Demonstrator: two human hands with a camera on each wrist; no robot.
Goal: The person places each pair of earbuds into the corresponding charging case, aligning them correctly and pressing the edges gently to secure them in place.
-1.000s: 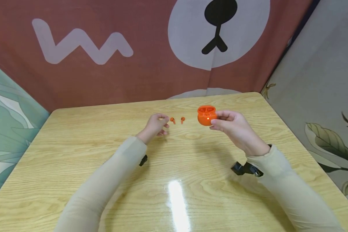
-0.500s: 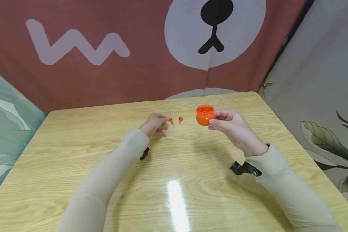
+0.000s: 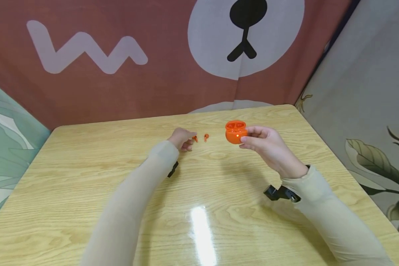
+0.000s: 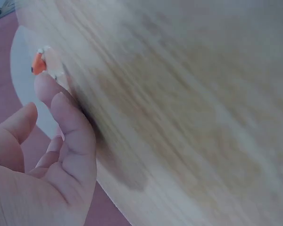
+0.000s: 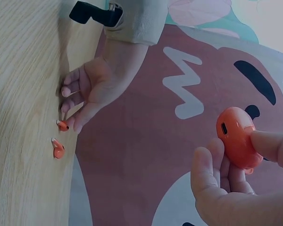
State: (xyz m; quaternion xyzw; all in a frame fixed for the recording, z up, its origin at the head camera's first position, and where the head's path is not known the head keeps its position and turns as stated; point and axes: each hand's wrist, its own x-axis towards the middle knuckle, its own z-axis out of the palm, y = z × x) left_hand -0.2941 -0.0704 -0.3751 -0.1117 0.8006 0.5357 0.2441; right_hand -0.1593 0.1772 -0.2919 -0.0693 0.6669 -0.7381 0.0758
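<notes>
Two small orange earbuds lie on the wooden table. My left hand (image 3: 183, 139) reaches low over the tabletop, its fingertips right at the left earbud (image 3: 195, 139) and partly covering it in the head view. Thumb and forefinger stand apart in the left wrist view, where an orange earbud (image 4: 39, 63) shows past the fingertips. The other earbud (image 3: 206, 137) lies just to the right. Raised above the table, the orange charging case (image 3: 236, 135) has its lid up. My right hand (image 3: 269, 146) grips its side between thumb and fingers; a dark port shows on the shell in the right wrist view.
The wooden table (image 3: 86, 184) ends at a red cloth backdrop (image 3: 119, 92) with a bear print. A leaf-patterned curtain (image 3: 362, 111) hangs along the right side. Each wrist carries a black camera, such as the right one (image 3: 280, 193).
My left hand has shifted slightly right, and its fingers now overlap the left earbud. The right hand keeps holding the charging case in nearly the same spot.
</notes>
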